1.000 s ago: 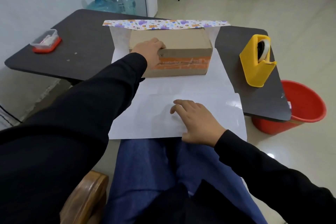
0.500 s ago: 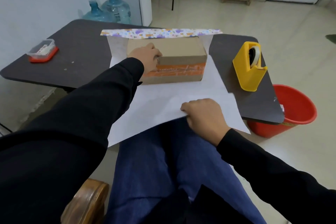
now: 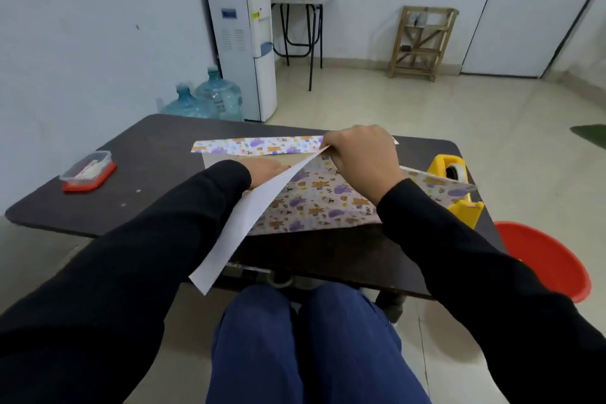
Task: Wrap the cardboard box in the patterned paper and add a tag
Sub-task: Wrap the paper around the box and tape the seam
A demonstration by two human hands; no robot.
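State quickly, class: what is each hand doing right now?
Left hand: open, flat on the box.
Right hand: closed, pinching the paper by its edge.

Both arms reach forward in black sleeves. The right hand [image 3: 360, 157] is raised over the paper [image 3: 314, 203], back of the hand up, fingers curled under and pinching the lifted edge of the paper at its far end. The left hand [image 3: 267, 170] lies lower, just left of that edge, flat and pointing right, its fingertips hidden under the paper's raised white side.
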